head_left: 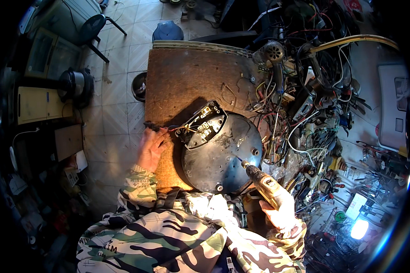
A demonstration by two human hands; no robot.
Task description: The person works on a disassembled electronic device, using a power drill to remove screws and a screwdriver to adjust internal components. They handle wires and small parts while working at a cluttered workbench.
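A round black appliance base (228,170) lies on the wooden board in front of me, its underside up. Over its far left edge rests an opened black control housing (204,125) with circuit parts and thin wires showing. My left hand (152,145) is left of the housing, fingers closed around a small dark piece where red wires lead out; its kind is unclear. My right hand (280,211) grips a cordless screwdriver (264,182) at the lower right. Its thin bit points at the base's underside; whether the tip touches cannot be told.
The brown wooden board (191,68) extends beyond the base. Tangled cables (273,123) and tools crowd its right side. A lit lamp (359,229) shines at lower right. On the tiled floor at left stand a black stool (92,28) and a dark bowl (140,86).
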